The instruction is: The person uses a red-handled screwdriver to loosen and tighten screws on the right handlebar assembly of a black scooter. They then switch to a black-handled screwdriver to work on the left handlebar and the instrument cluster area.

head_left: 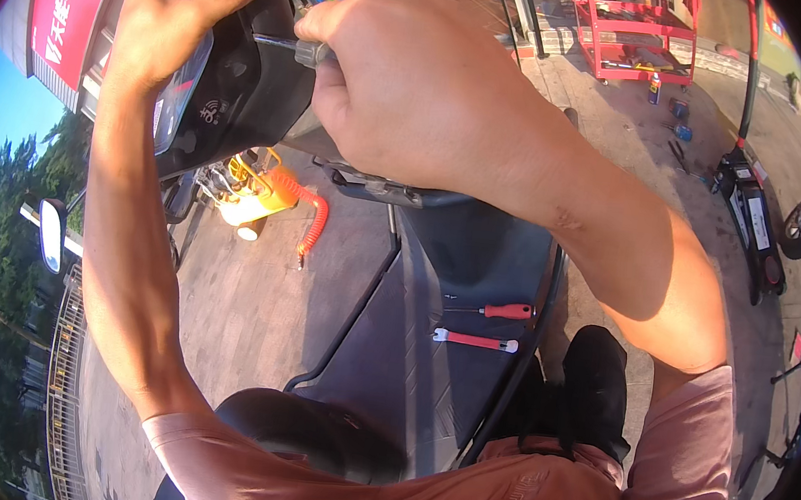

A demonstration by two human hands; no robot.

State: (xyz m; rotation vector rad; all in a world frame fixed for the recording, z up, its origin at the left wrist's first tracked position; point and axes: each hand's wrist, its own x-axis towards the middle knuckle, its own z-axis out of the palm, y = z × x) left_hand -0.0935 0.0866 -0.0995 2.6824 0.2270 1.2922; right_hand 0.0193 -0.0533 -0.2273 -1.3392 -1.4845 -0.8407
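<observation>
My right hand (417,96) is closed round the dark handle of a screwdriver (311,53). Its thin metal shaft points left, and the tip meets the black plastic panel (271,90) of a scooter's front end. My left hand (165,25) rests at that panel's left side, thumb stretched across the surface and fingers spread upward; some fingertips are cut off by the upper edge. Below, on the scooter's dark floorboard (361,344), lie a red-handled screwdriver (506,311) and a red wrench with silver ends (474,341).
A yellow air compressor (250,197) with a coiled red hose (316,217) stands beyond the scooter. At the back right is a red tool cart (633,35). A black floor jack (753,219) and loose tools lie on the pavement. The scooter's mirror (52,235) sticks out left.
</observation>
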